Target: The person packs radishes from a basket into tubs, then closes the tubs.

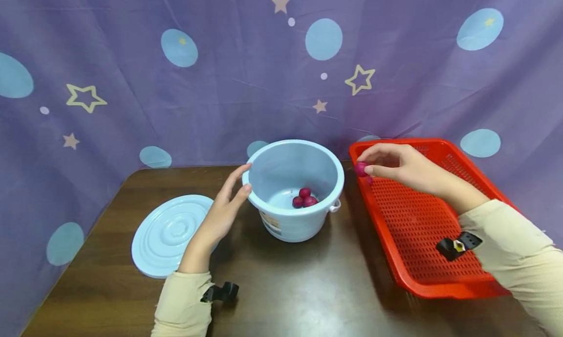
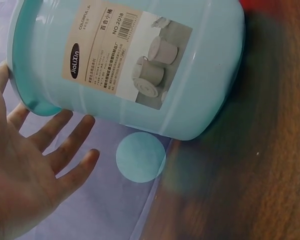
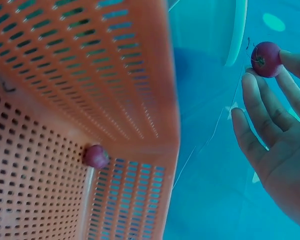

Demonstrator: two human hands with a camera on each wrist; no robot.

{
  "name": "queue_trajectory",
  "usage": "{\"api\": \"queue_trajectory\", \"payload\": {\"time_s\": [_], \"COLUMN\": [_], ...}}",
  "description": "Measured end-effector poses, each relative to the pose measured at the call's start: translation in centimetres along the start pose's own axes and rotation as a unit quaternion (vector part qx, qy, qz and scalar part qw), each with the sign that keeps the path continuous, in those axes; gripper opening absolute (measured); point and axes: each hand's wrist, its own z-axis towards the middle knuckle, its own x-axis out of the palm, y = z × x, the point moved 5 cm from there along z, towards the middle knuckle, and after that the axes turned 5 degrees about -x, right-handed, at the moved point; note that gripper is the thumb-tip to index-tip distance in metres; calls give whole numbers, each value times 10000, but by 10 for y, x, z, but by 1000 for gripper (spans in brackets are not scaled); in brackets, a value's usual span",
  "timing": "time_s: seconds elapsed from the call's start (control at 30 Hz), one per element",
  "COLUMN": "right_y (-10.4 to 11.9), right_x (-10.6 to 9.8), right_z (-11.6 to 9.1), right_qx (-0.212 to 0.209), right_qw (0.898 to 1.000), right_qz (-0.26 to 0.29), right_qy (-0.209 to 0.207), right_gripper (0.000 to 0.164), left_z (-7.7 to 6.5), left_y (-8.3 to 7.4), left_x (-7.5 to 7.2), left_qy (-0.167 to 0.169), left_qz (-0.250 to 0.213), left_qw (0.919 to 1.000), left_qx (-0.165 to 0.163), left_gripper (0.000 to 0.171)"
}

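Observation:
A light blue bucket [image 1: 293, 224] stands upright, with several red radishes [image 1: 305, 199] on its bottom. My left hand [image 1: 224, 207] rests at the left side of its rim, fingers spread and fairly straight; in the left wrist view they lie along the bucket's labelled wall [image 2: 200, 65]. Between thumb and fingertips, my right hand [image 1: 406, 168] pinches a radish [image 1: 361, 169] above the left edge of the red basket [image 1: 396, 258]. One more radish [image 3: 96, 156] lies inside the basket in a corner, mostly hidden behind the rim and hand in the head view.
A light blue lid [image 1: 154, 234] lies flat on the brown table [image 1: 281, 288], left of the bucket. The bucket's handle joint [image 1: 335, 206] sticks out toward the basket. Behind the table hangs a purple curtain [image 1: 246, 48] with stars and dots.

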Motion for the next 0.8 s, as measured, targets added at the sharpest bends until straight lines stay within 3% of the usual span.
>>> {"api": "queue_trajectory", "payload": {"time_s": [0.57, 0.8], "right_y": [21, 27], "right_x": [18, 25], "right_z": [24, 32], "right_qx": [-106, -253], "right_qw": [9990, 9991], "right_qz": [-429, -253], "right_qy": [64, 217], "right_gripper": [22, 23], "left_z": [-2, -1], "left_y": [0, 1], "left_x": [-3, -2], "left_qy": [-71, -55], "left_qz": [25, -25], "left_qw": [10000, 9999], "left_qx": [60, 93], "left_gripper": [49, 49]}}
